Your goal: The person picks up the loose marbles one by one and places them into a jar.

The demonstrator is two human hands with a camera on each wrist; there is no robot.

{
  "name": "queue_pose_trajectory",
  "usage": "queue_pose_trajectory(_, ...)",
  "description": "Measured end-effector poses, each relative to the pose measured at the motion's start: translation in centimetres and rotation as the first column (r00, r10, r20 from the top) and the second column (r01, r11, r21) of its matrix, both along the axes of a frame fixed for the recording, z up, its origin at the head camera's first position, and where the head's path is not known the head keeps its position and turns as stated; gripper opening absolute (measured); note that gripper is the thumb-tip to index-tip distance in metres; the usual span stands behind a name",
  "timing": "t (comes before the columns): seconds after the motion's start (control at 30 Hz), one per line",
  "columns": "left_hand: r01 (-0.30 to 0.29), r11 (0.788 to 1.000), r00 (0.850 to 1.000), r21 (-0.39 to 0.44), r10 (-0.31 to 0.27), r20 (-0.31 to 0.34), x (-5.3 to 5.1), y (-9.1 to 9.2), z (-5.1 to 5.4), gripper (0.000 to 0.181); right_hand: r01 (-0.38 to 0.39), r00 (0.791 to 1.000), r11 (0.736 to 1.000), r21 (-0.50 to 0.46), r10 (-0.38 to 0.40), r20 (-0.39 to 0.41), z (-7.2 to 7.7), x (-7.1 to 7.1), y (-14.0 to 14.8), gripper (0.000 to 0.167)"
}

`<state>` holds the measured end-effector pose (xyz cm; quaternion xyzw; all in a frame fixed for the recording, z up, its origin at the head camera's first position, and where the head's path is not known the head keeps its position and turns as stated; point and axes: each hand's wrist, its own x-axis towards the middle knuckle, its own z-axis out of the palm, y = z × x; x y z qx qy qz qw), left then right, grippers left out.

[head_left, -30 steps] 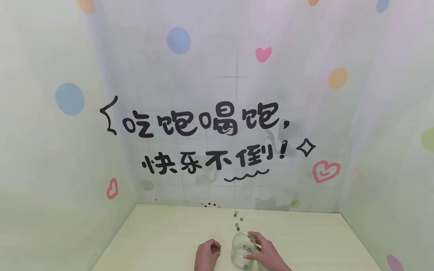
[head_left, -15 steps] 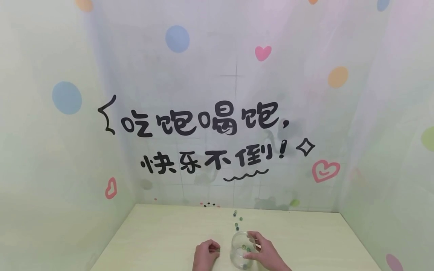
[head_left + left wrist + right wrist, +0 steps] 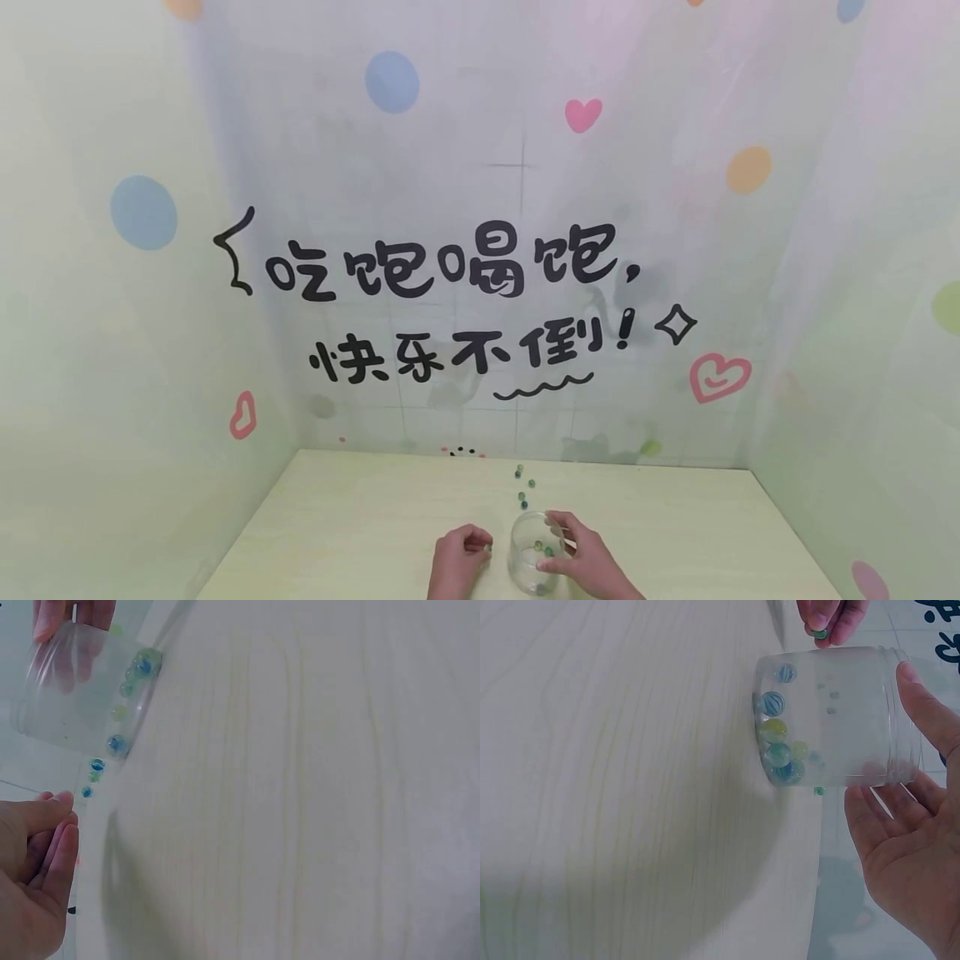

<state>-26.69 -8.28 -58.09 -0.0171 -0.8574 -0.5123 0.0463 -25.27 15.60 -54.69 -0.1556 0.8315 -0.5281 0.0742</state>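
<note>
A clear plastic jar (image 3: 525,575) stands upright on the light wooden table. My right hand (image 3: 588,560) grips its right side near the rim, thumb and fingers spread around it. Several glass marbles (image 3: 773,730), blue, green and yellow, lie on the jar's bottom. Left of the jar, my left hand (image 3: 457,562) pinches one small green marble (image 3: 820,634) between thumb and fingertips. In the left wrist view the fingers hide that marble. This hand is apart from the jar, a little above the table.
Several loose marbles (image 3: 522,497) lie in a scattered line behind the jar, toward the back wall. Pale curtain-like walls (image 3: 480,167) with printed black characters, dots and hearts enclose the table (image 3: 360,517) at the back and both sides.
My left hand has shifted very slightly right, toward the jar, with the marble still pinched. The right hand and jar stay in place. The head view has tilted a little.
</note>
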Motion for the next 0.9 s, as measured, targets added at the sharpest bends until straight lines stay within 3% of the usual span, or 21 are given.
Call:
queue_pose_trajectory(0.33,0.064,0.997,0.992,0.051,-0.058,-0.112,0.4,0.5,2.1,0.016,-0.019,1.000,1.000,-0.011,0.019,-0.003,-0.4,-0.1,0.1,0.072)
queue_pose_trajectory(0.6,0.110,0.990,0.986,0.086,-0.097,-0.139,0.8,1.4,4.0,0.015,-0.017,1.000,1.000,-0.016,0.017,0.001,-0.5,-0.2,0.1,0.072)
queue_pose_trajectory(0.9,0.111,0.989,0.987,0.102,-0.098,-0.127,0.9,2.1,4.4,0.016,-0.003,1.000,1.000,-0.031,0.004,0.019,-0.6,-0.3,0.0,0.073)
